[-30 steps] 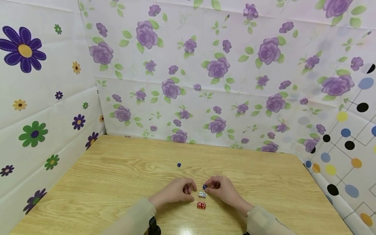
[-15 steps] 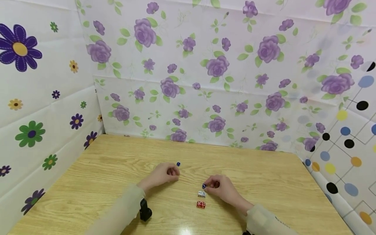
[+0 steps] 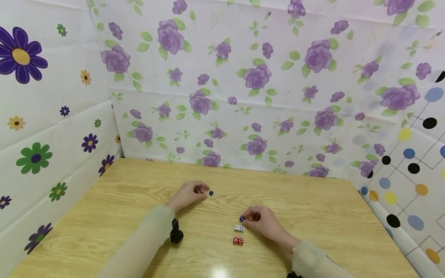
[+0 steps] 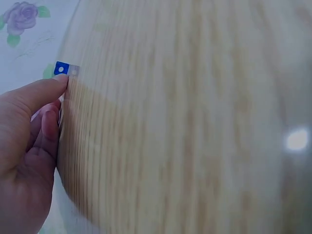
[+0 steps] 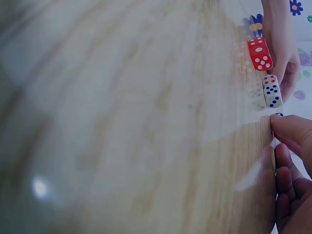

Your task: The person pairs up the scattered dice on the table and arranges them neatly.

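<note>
My left hand [image 3: 189, 194] reaches to a blue die [image 3: 211, 193] at the far middle of the table, its thumb and forefinger tips right at the die's left side. In the left wrist view the thumb tip overlaps the lower edge of this blue die [image 4: 61, 68]. My right hand [image 3: 261, 221] pinches another blue die [image 3: 241, 219] between thumb and forefinger, low at the tabletop. Just nearer than it sit two white dice [image 3: 238, 228] side by side. Two red dice [image 3: 238, 241] form a pair closer to me. The right wrist view mostly hides the pinched die behind the thumb.
The wooden table [image 3: 139, 181] carries all the dice. A sheet with purple roses [image 3: 257, 77] hangs along its back edge. Patterned sheets also close off the left and right sides. A black wrist device [image 3: 176, 233] sits under my left sleeve.
My left hand has gone from beside the white dice, forward and left, to the far blue die. My right hand stays in place with its blue die.
</note>
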A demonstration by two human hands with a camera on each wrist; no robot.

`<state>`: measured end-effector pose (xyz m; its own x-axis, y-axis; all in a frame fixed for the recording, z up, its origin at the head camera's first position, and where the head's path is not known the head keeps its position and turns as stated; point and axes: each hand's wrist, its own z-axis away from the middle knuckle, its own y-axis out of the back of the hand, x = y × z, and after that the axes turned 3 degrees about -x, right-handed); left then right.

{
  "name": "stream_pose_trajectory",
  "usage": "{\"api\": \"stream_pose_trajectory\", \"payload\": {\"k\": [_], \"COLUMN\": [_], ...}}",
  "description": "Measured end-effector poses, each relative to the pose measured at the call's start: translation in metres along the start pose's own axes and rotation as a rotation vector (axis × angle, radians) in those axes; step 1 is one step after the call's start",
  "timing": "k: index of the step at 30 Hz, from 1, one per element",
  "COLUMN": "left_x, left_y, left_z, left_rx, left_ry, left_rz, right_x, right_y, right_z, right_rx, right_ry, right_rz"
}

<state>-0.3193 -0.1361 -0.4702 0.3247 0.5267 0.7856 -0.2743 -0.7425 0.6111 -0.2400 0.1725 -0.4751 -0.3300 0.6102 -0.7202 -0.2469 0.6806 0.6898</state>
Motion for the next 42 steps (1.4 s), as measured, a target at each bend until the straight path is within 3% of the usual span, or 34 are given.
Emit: {"api": "stream_pose_trajectory", "payload": {"k": [4, 8, 27, 42], "left_x": [0.000, 0.002, 0.005, 0.017], "left_y": [-0.004, -0.005, -0.011, -0.022], "left_z": [-0.006, -0.009, -0.007, 0.003], "left_rx": [0.009, -0.001, 0.057, 0.005], "left_ry": [-0.017, 0.010, 0.015, -0.007], "left_rz": [-0.011, 0.009, -0.023, -0.020], "right_x": [0.001, 0.003, 0.004, 0.004], "right_y": [0.001, 0.002, 0.000, 0.000], "right_z": [0.000, 0.000, 0.001, 0.001], "right_rx": [-0.006, -0.004, -0.001, -0.007], "right_ry": [0.011, 0.018, 0.016, 0.017], "right_rz": [-0.010, -0.022, -0.002, -0.004]}}
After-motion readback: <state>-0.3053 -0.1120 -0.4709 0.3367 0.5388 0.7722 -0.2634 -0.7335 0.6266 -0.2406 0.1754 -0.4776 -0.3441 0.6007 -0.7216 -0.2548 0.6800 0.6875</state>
